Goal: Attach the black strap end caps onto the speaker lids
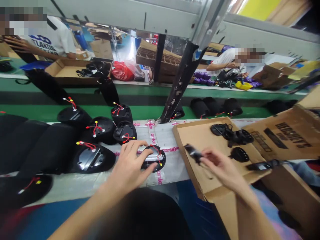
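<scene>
Head view shows my left hand (130, 165) gripping a wired black earcup (153, 158) on the workbench (166, 135), my right hand (220, 166) pinching a small black part (192, 152) (blurred) above the cardboard box (200, 136).

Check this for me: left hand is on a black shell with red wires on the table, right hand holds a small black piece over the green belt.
One detail is off: the right hand holds the small black piece over the open cardboard box. The rest stands: the left hand is on the black shell with red wires on the table. The head view shows it.
</scene>
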Available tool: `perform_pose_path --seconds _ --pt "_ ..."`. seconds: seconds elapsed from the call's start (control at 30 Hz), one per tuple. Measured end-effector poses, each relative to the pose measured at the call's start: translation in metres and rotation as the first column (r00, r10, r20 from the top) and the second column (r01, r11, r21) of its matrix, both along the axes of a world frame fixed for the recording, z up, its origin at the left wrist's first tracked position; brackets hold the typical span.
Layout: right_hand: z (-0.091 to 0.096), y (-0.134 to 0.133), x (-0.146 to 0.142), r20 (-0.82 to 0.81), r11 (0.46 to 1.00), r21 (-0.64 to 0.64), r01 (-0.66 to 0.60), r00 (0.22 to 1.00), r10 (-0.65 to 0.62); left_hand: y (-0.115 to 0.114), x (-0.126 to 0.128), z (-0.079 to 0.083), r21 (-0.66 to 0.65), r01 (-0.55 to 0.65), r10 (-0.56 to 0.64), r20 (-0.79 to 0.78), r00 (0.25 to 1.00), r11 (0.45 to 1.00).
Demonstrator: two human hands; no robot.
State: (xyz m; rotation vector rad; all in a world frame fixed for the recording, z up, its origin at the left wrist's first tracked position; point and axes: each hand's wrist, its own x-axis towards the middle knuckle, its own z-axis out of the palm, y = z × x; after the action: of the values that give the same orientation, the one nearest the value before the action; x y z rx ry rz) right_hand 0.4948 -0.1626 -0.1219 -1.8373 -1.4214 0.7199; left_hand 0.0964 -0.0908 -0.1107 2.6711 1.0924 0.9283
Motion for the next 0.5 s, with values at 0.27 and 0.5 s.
perform_pose_path --seconds 0.27,0.5 --pt "-0.073 -0.002 -0.150 0.431 0.880 -0.017 -0.475 0.791 0.434 -0.004 0.022 -0.021 -0.111 -0.059 0.081 0.206 0.975 0.992" --pt "-0.091 0.002 -0.152 0.151 0.972 0.027 -0.235 0.962 0.229 0.006 0.031 -0.022 -0.062 0.074 -0.054 0.286 0.957 0.995"
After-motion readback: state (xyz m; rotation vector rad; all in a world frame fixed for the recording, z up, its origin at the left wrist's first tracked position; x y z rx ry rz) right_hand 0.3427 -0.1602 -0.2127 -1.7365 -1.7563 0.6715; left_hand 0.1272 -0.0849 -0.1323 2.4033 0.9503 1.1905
